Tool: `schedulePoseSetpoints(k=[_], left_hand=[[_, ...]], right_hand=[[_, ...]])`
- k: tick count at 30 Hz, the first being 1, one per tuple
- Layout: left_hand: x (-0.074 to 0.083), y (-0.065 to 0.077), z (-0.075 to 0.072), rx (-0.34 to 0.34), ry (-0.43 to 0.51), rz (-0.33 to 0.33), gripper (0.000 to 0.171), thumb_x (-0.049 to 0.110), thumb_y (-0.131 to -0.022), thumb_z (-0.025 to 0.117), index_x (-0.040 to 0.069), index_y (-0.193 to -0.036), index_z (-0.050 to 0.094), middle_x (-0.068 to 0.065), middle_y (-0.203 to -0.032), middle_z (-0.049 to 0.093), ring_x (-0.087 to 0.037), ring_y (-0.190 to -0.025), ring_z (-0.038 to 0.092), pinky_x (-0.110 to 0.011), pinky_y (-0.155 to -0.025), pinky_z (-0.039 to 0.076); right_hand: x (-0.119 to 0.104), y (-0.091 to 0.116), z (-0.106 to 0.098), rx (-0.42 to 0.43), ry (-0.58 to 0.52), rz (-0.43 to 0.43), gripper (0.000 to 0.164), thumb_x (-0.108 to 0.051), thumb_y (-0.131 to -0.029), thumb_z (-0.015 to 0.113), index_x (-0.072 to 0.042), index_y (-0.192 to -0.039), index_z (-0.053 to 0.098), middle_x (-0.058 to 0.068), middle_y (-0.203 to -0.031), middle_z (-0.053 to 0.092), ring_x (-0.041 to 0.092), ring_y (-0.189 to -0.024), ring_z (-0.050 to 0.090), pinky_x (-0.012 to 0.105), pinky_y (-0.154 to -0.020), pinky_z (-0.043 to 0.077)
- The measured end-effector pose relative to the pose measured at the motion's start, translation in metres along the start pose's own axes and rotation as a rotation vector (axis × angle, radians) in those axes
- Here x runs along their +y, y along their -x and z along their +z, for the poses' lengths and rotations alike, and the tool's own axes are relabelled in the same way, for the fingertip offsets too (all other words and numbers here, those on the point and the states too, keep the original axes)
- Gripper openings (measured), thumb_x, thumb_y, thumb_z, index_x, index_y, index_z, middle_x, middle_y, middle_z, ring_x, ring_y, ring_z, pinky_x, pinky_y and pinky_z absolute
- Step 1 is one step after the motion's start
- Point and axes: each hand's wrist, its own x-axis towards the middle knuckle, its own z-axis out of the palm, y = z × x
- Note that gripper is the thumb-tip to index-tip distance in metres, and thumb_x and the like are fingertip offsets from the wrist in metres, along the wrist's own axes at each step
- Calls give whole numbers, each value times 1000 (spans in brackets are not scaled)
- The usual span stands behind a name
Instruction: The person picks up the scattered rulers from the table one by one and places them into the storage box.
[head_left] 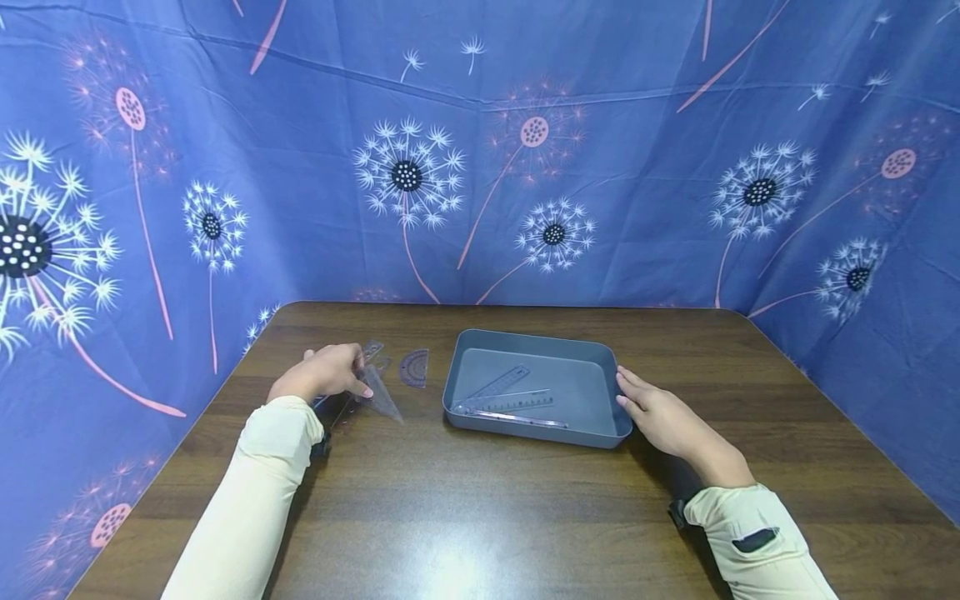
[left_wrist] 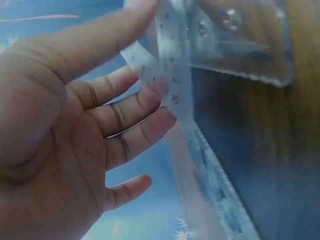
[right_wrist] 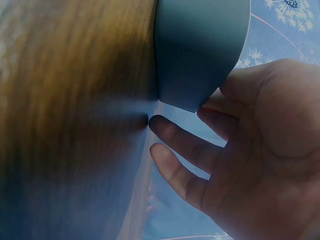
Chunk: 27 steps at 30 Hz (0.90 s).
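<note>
Left hand (head_left: 324, 372) pinches a clear set square (head_left: 384, 400) at 9 o'clock of the gray tray (head_left: 588, 393), likely by the edge since it's thin, while right hand (head_left: 663, 418), fingers extended, ungripping, touches its 3 o'clock wall, presumably steadying it.

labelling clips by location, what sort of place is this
Probably a makeshift tabletop recording space, likely indoors: dandelion-print cloth hangs behind and beside a wood-grain table, with a grey tray on it.
</note>
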Motion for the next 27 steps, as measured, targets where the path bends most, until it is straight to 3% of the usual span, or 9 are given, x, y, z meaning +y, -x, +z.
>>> schedulePoseSetpoints(k=[8, 14, 20, 27], left_hand=[[9, 9, -15, 22, -38, 137, 14, 17, -85, 78, 11, -96, 72, 2, -89, 69, -19, -83, 60, -63, -92, 37], [26, 19, -28, 46, -28, 188, 7, 12, -88, 74, 13, -94, 72, 3, -91, 69, -19, -86, 61, -60, -93, 40], [40, 29, -38, 79, 27, 236, 6, 10, -90, 71, 13, -95, 72, 4, -88, 70, -18, -88, 63, -62, -99, 36], [52, 42, -51, 109, 22, 284, 12, 9, -92, 67, 14, -100, 74, 5, -89, 72, -17, -88, 65, -60, -100, 34]], right_hand=[[0, 0, 0, 9, 9, 0, 49, -12, -104, 48, 14, -145, 37, 28, -156, 30, 46, -142, 30, 62, -111, 26], [-1, 0, -1, 13, 7, -5, 49, -12, -104, 48, 14, -144, 38, 28, -156, 30, 46, -142, 30, 62, -111, 26], [-1, 1, 0, 22, 11, -7, 49, -13, -104, 49, 13, -144, 38, 27, -155, 31, 45, -142, 31, 61, -111, 26], [-1, 1, 0, 21, 5, -10, 49, -13, -104, 48, 14, -144, 38, 27, -155, 31, 45, -142, 30, 61, -111, 26]])
